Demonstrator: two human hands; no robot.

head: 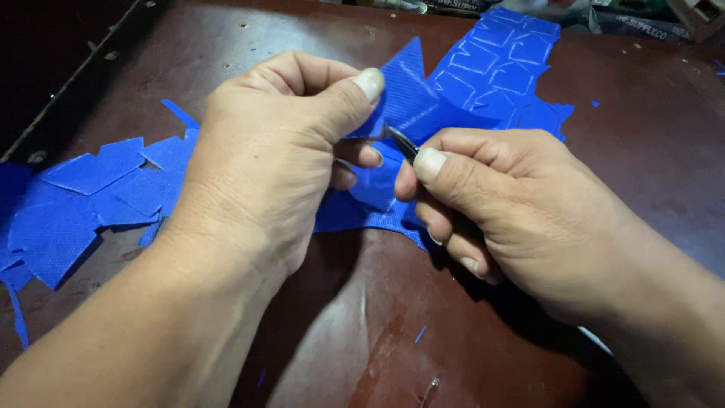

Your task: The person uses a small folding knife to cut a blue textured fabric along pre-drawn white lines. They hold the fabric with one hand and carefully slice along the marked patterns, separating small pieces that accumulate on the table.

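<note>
My left hand (264,159) pinches a piece of blue woven fabric (411,98) between thumb and fingers, holding it up off the table. My right hand (498,204) grips a small dark metal cutting tool (402,141), whose tip meets the fabric just right of my left thumb. The fabric carries white marked outlines toward its far end (498,60). The tool's handle is hidden inside my right fist, so its exact kind is unclear.
Several cut blue fabric pieces (83,196) lie piled at the left on the dark brown worktable (393,332). Small blue scraps (420,334) dot the tabletop. Clutter lines the far edge at top right (642,19).
</note>
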